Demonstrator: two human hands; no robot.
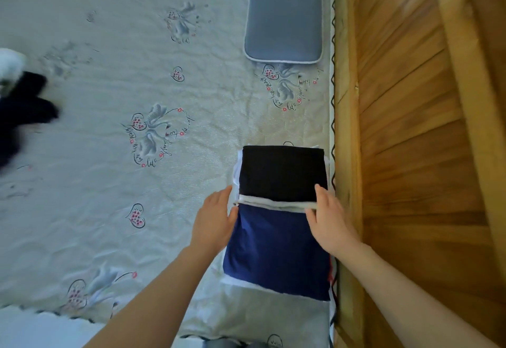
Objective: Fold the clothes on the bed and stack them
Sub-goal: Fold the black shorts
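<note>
I had both hands at the stack of folded clothes by the wooden bed frame. My left hand lay flat against its left side, fingers straight and together; my right hand matched it on the right, thumb on the grey layer. The black top piece sat just beyond the fingertips, its long axis running across between them, both hands equally near. Unfolded dark clothes waited far left of the left fingers

The bed wears a pale cream quilted cover printed with swans and hearts. On it lie a grey pillow by the wooden headboard, a stack of folded clothes nearer, and dark and white unfolded clothes at the left edge.
</note>
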